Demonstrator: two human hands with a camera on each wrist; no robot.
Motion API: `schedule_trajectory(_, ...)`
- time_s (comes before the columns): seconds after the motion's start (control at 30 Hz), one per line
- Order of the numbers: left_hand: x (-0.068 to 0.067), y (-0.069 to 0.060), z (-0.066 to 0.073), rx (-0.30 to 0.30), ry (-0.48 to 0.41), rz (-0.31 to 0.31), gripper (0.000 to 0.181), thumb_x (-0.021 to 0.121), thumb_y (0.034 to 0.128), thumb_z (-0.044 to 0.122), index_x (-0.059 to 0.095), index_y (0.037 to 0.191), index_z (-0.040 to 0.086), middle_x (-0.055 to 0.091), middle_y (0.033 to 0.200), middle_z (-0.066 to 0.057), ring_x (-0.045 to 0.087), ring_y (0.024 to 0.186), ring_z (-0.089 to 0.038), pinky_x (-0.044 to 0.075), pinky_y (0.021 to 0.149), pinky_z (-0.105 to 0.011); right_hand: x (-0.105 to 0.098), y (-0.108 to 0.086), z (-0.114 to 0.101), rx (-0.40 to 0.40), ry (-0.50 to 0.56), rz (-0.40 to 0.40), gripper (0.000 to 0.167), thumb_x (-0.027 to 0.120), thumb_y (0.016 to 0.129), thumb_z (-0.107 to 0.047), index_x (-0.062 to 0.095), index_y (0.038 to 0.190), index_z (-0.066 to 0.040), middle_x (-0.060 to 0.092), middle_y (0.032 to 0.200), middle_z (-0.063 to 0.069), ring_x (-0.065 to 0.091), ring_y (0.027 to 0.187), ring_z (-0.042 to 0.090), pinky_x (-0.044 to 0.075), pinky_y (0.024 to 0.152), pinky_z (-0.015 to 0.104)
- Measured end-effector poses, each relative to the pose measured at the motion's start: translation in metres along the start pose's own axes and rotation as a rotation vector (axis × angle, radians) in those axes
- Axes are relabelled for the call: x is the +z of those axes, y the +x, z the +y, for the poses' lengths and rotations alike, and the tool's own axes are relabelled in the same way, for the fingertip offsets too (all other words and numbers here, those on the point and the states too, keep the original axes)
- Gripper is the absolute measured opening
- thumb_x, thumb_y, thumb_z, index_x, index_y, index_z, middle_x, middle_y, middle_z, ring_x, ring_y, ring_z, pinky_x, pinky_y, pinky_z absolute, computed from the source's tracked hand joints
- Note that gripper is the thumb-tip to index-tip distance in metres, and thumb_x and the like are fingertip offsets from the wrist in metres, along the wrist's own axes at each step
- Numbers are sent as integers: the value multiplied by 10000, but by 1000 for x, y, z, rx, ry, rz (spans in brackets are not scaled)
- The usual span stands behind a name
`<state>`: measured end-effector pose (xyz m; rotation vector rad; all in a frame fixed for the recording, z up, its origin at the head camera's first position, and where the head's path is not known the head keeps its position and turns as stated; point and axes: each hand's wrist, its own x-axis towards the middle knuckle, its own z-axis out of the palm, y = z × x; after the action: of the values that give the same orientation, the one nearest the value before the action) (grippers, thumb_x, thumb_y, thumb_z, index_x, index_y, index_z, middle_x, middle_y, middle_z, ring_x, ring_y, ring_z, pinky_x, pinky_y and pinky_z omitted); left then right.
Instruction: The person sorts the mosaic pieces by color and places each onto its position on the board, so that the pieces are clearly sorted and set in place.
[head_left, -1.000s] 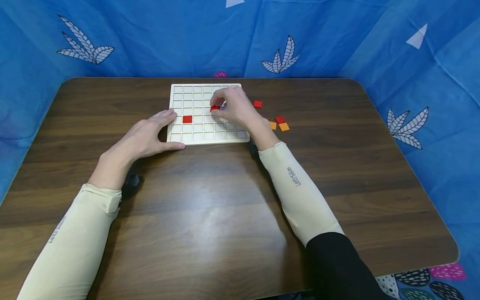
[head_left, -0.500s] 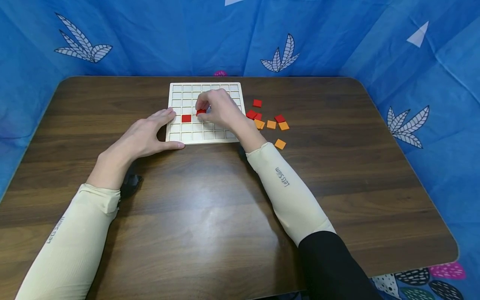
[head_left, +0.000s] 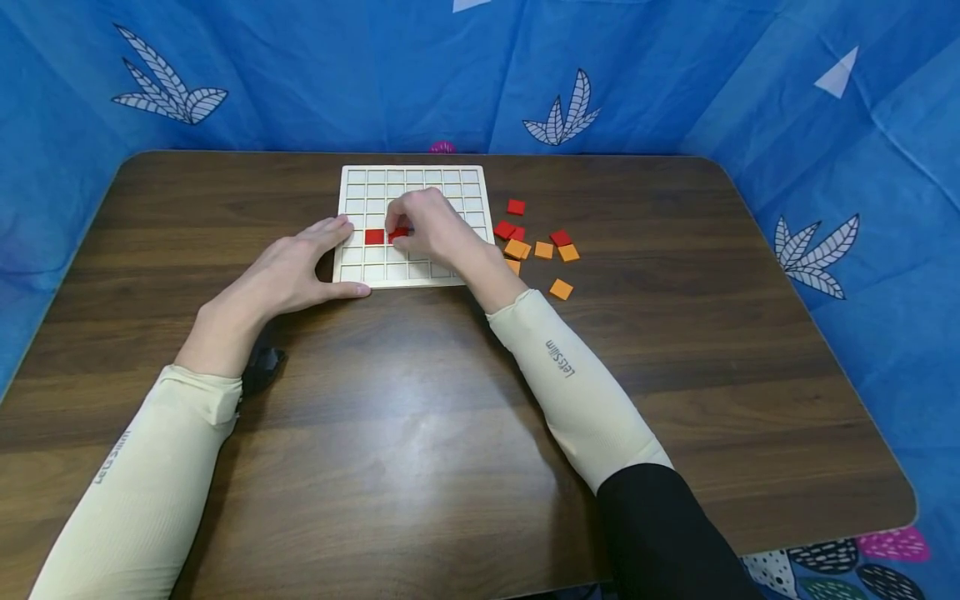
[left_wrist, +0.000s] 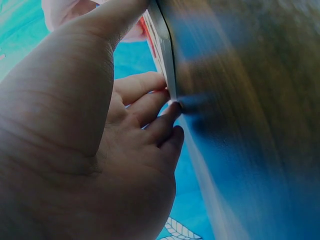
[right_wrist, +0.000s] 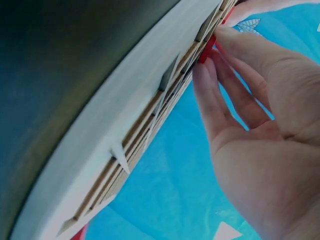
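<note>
A white grid board (head_left: 427,272) lies near the back of the table. My left hand (head_left: 281,275) rests along its left side, thumb by the front corner and fingertips at the edge. In the left wrist view its fairly straight fingers (left_wrist: 145,87) touch the board's rim (left_wrist: 165,55). My right hand (head_left: 433,229) is over the middle of the board and pinches a red square tile (head_left: 398,234) between thumb and fingers. The right wrist view has this tile (right_wrist: 207,49) tilted against the grid. Just left of it, another red tile (head_left: 374,237) lies flat in a cell.
Right of the board lie several loose tiles, among them a red tile (head_left: 516,207), another red tile (head_left: 560,238) and an orange tile (head_left: 561,289). Some overlap. The brown wooden table (head_left: 390,433) ends at a blue printed cloth (head_left: 337,75).
My right hand has carried the red tile left and toward me across the board, down beside the red tile in the grid. The left hand has stayed at the board's edge.
</note>
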<state>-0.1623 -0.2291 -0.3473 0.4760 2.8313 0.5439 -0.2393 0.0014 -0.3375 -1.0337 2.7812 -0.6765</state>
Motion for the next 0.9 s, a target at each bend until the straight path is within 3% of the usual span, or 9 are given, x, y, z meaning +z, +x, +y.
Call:
schedule_trajectory(0.4, -1, 0, 1, -7, 2, -4, 1101, 749, 875, 683, 271, 1676, 97, 195, 1762, -143, 222, 1611, -397, 265, 1248, -652, 1, -3, -6, -16, -64, -26, 154, 740, 940, -71, 791, 1084, -94, 761, 1050, 24, 606, 932, 167, 510, 884, 264)
schedule_trajectory(0.57, -1, 1, 2, -6, 8, -2, 1101, 754, 873, 679, 275, 1675, 95, 199, 1760, -147, 229, 1607, -406, 267, 1243, -659, -1, -8, -4, -30, -42, 6, 153, 727, 927, -65, 799, 1057, -106, 771, 1049, 13, 620, 960, 176, 510, 932, 281)
schedule_trajectory(0.9, 0, 0, 1, 4, 10, 5, 1094, 751, 875, 680, 283, 1673, 96, 206, 1760, -140, 219, 1614, -390, 263, 1248, -649, -11, -21, 19, 42, -9, 67, 123, 745, 966, -165, 801, 1072, -134, 777, 1153, 11, 668, 1132, 171, 513, 1040, 293)
